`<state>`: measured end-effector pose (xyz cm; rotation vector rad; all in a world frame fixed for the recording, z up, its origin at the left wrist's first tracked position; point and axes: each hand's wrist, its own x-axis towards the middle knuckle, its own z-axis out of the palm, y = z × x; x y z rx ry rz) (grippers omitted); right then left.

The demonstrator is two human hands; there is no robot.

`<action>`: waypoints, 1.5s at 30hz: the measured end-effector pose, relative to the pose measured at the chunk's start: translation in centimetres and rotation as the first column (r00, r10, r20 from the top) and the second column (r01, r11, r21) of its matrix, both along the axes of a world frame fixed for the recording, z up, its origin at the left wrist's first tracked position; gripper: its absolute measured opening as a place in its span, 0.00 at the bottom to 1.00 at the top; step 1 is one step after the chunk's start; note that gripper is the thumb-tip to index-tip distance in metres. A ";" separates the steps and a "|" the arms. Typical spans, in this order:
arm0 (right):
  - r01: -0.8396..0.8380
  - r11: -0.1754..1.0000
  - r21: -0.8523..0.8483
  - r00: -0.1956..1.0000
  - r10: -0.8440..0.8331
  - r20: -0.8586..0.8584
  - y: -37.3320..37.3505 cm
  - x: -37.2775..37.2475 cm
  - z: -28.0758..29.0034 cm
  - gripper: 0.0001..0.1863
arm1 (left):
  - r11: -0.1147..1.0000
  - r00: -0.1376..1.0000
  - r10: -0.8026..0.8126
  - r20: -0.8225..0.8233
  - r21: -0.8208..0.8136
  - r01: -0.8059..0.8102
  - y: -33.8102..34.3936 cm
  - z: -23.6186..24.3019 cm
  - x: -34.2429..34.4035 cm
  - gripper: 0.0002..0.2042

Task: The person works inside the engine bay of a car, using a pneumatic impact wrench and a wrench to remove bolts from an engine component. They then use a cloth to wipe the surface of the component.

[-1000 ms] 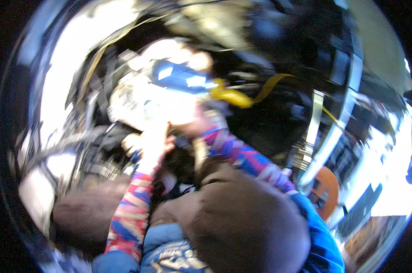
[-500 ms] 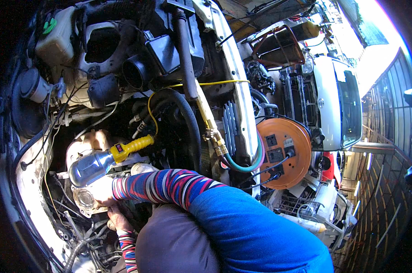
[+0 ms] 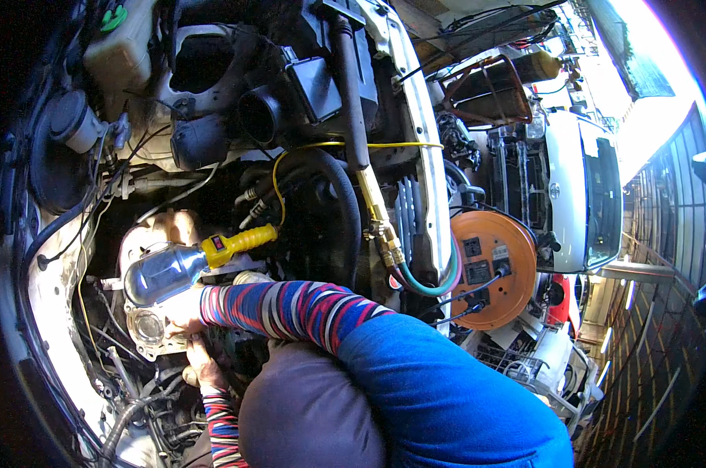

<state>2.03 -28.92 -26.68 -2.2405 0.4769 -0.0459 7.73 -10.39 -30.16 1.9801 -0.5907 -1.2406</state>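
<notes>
A work lamp with a clear guard [image 3: 162, 274] and yellow handle [image 3: 240, 239] lies over pale metal engine parts, among them a housing with a round opening [image 3: 145, 328]. Just below the lamp, at that housing's right side, is my right hand [image 3: 183, 313]; glare and the lamp hide its fingers. My left hand [image 3: 204, 363] reaches up from below to the housing's lower right edge, fingers partly visible and bent round something I cannot make out. Striped sleeves cover both forearms. Black wiring [image 3: 146, 398] runs beside the left hand.
An engine bay surrounds me, with a reservoir [image 3: 119, 54], hoses [image 3: 342, 199] and a pale front rail [image 3: 435, 187]. Beyond it are an orange cable reel [image 3: 498, 292], a metal cylinder in a frame [image 3: 524, 74], a white vehicle [image 3: 571, 191] and loose car parts [image 3: 548, 359].
The blurred view from a second ago has steadied and turned. Since half a second ago the scene has shifted slightly rightward in the picture; both hands remain at the housing.
</notes>
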 end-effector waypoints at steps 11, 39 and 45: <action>-0.011 0.984 0.179 0.999 0.019 -0.043 -0.2 0.6 -0.3 0.12 | 0.998 0.990 -0.037 0.135 0.047 0.031 -1.7 1.9 -1.8 0.20; 0.027 0.926 -0.378 0.982 0.046 0.182 1.0 -0.4 -1.6 0.11 | 0.970 0.965 -0.179 0.192 0.197 0.141 -2.6 3.6 0.7 0.21; 0.023 0.946 -0.324 0.999 -0.005 0.054 1.2 -0.3 -1.6 0.11 | 0.950 0.941 -0.277 0.192 0.201 0.239 -2.6 3.2 2.0 0.22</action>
